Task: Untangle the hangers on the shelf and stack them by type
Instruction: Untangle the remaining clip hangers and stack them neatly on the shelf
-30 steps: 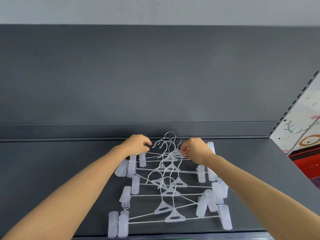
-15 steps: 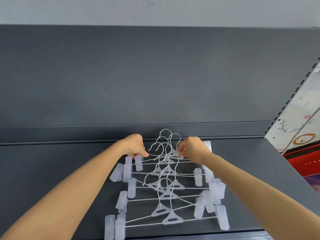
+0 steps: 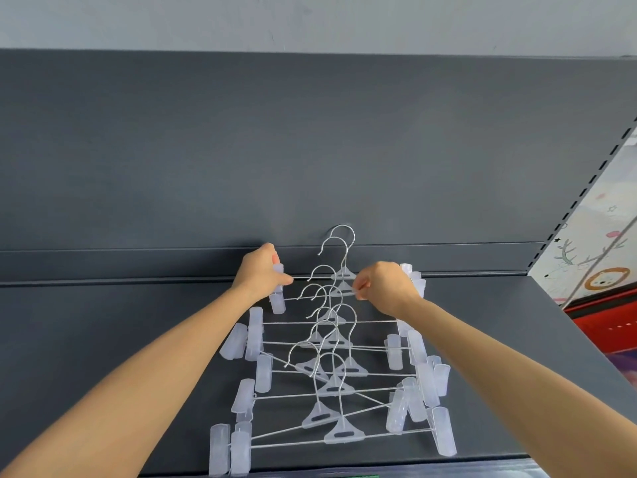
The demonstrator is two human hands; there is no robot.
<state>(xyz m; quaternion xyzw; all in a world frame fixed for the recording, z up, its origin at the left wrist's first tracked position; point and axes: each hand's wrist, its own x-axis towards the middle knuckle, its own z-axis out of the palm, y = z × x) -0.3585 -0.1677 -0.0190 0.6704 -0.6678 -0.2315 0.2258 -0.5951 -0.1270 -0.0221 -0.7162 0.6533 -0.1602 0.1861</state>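
A tangled pile of several clear-plastic clip hangers (image 3: 331,384) with thin metal bars and metal hooks lies on the dark grey shelf (image 3: 103,339). At the far end of the pile, my left hand (image 3: 260,272) grips the left end of the top hangers (image 3: 343,274), beside a clip. My right hand (image 3: 386,286) pinches the bar of those hangers just right of the centre piece. The held hangers are raised toward the back, their hooks (image 3: 339,241) standing against the shelf's back panel. Their right clips are partly hidden behind my right hand.
The shelf's dark back panel (image 3: 310,150) rises right behind the pile. A slotted upright (image 3: 582,191) bounds the shelf on the right, with a patterned wall and a red object (image 3: 606,322) beyond. The shelf's front edge (image 3: 379,469) runs just below the nearest hanger.
Both hands have spread apart and moved up and back, lifting the top hangers off the pile so their hooks now rise against the back panel.
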